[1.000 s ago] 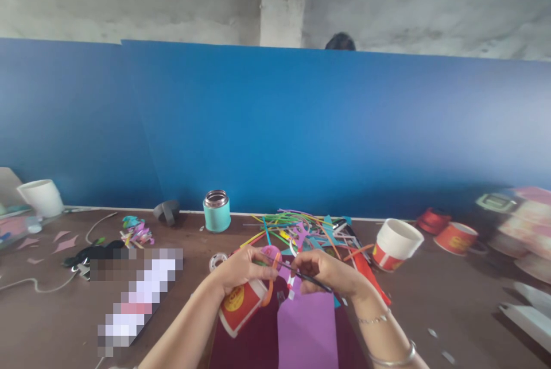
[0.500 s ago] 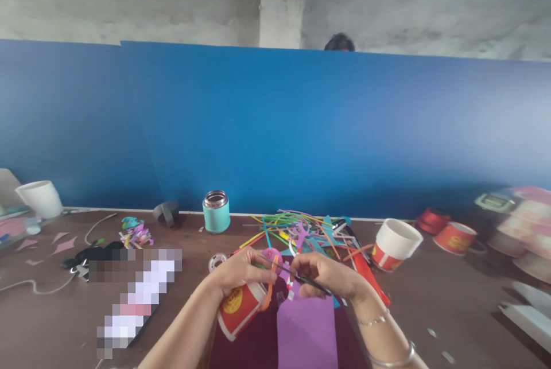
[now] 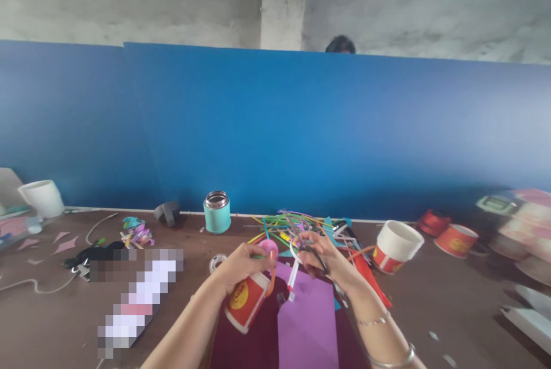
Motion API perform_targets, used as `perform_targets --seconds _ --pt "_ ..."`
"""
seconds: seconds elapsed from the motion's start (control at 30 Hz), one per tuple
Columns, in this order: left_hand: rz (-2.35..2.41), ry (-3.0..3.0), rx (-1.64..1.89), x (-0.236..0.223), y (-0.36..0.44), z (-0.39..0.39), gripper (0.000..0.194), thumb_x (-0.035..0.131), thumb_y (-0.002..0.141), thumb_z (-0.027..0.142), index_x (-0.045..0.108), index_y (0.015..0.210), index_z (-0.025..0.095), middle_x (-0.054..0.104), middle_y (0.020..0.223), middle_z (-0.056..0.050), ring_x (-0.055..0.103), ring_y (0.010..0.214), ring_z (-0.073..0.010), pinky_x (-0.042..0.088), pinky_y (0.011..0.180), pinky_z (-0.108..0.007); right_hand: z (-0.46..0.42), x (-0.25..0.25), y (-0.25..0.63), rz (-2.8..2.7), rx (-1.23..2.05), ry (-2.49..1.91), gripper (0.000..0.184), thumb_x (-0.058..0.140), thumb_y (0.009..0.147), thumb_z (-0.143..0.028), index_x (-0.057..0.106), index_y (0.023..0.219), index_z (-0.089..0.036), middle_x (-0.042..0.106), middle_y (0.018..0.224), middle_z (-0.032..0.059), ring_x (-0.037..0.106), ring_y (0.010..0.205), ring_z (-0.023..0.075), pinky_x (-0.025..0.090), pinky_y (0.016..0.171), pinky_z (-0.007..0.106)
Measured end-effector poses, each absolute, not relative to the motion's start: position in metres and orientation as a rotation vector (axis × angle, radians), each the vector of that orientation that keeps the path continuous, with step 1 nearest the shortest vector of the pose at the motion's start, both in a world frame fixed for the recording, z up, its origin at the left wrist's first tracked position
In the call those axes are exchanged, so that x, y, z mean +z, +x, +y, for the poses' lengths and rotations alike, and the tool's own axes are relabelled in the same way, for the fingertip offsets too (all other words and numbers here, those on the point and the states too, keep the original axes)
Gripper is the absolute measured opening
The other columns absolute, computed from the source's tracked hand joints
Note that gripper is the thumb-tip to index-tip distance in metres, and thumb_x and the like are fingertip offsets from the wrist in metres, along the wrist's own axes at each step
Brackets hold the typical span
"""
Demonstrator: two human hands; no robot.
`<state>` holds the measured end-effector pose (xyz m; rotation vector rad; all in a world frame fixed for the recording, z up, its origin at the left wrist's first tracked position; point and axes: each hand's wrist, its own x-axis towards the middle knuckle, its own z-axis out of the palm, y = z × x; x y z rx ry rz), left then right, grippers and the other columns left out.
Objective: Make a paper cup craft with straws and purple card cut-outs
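My left hand (image 3: 245,268) is closed around a tilted red and white paper cup (image 3: 245,305). An orange strip (image 3: 272,277) curves from the cup's side, by my left fingertips. In my right hand (image 3: 325,257) are dark-handled scissors (image 3: 319,261), their blades pointing away towards the blue partition, apart from the cup. Just beyond my left fingers lies a round pink piece (image 3: 269,247). Beneath both hands is a sheet of purple paper (image 3: 307,323), with a white stick-like piece with a red end (image 3: 293,277) over its upper part.
Colourful pipe cleaners (image 3: 279,223) lie heaped at the back. A turquoise jar (image 3: 217,214) stands left of them. To the right are stacked paper cups (image 3: 396,245) and an orange-red cup (image 3: 456,240). A blue partition (image 3: 258,128) borders the table; a person's head (image 3: 340,44) shows above it.
The scissors have swung away from the orange strip at my left hand, and their blades now point towards the back. My right hand has moved slightly up. The cup has shifted a little right.
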<state>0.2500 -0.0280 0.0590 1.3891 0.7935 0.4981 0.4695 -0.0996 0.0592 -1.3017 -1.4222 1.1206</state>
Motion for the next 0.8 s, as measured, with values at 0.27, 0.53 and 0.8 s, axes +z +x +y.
perform_targets --seconds 0.27,0.53,0.8 --pt "0.788 1.212 0.664 0.051 0.257 -0.027 0.036 0.069 0.065 0.043 0.07 0.083 0.013 0.063 0.06 -0.001 0.056 0.054 -0.0124 0.04 0.054 -0.022 -0.093 0.029 0.471 -1.506 0.437 -2.236 0.017 0.069 0.057 -0.027 0.055 0.063 -0.019 0.062 0.065 0.0059 0.06 0.073 0.0267 0.037 0.06 0.031" --pt "0.775 1.15 0.982 0.035 0.253 -0.042 0.033 0.067 0.068 0.038 0.07 0.093 0.016 0.071 0.091 -0.007 0.062 0.09 -0.0222 0.045 0.076 -0.028 -0.098 0.008 0.466 -1.473 0.508 -2.18 0.032 0.077 0.041 -0.018 0.057 0.066 -0.018 0.058 0.057 -0.0011 0.058 0.06 0.0199 0.037 0.053 0.027" --pt "0.807 1.085 1.04 0.029 0.245 -0.064 0.035 0.066 0.068 0.042 0.071 0.094 0.019 0.071 0.093 -0.009 0.063 0.093 -0.0259 0.047 0.082 -0.035 -0.113 0.024 0.441 -1.312 0.46 -1.801 0.033 0.041 0.083 -0.042 0.065 0.087 -0.018 0.067 0.077 0.0041 0.061 0.067 0.0157 0.041 0.053 0.023"
